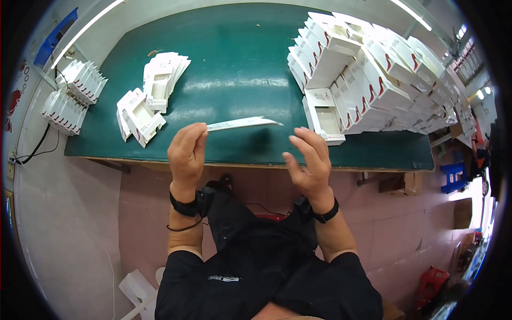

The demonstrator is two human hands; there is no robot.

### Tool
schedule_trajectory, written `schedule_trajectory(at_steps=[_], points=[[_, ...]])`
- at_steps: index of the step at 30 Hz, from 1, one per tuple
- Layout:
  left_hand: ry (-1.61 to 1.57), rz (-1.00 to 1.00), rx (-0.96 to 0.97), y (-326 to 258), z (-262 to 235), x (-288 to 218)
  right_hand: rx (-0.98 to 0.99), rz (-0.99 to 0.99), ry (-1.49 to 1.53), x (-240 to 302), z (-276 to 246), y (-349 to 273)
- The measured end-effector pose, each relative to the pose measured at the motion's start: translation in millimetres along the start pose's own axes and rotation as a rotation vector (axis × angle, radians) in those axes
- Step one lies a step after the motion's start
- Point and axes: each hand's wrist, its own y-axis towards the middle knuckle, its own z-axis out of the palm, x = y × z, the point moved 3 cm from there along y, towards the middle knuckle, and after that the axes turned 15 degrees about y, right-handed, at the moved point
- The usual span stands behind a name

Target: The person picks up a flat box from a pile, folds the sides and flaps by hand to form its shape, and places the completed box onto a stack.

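Note:
My left hand (188,152) pinches one end of a flat white folded carton (240,124), seen nearly edge-on above the front edge of the green table. To the right of the carton's free end, my right hand (309,162) is raised with its fingers apart and nothing in them. A gap separates its fingertips from the carton. At the left lie two small stacks of flat white cartons, the nearer one (140,118) closest to my left hand and the other (164,77) behind it.
Assembled white boxes with red marks (368,90) are piled high on the table's right side, one lying at the near edge (326,120). More white boxes (66,109) stand beyond the table's left edge. A blue stool (453,177) and a brown cardboard box (400,184) are on the right.

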Motion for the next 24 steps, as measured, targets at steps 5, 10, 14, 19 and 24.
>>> schedule_trajectory(at_steps=[5,10,14,19,24], points=[[-0.058,0.154,0.075,-2.0,-6.1,-37.8,0.184,-0.021,-0.066,18.9,11.4,26.1],[-0.141,0.143,-0.033,-8.5,-2.7,-43.9,0.255,0.141,0.06,5.9,11.1,5.2],[-0.452,-0.271,-0.141,-34.5,14.3,-36.7,0.073,0.416,0.29,-2.5,-2.6,-4.8],[-0.954,-0.552,0.185,-64.4,37.9,-44.4,-0.161,0.739,0.795,-12.1,3.0,-22.6],[-1.327,-0.687,0.35,-88.0,55.6,-59.1,-0.079,0.865,0.889,-15.9,18.3,-47.6]])
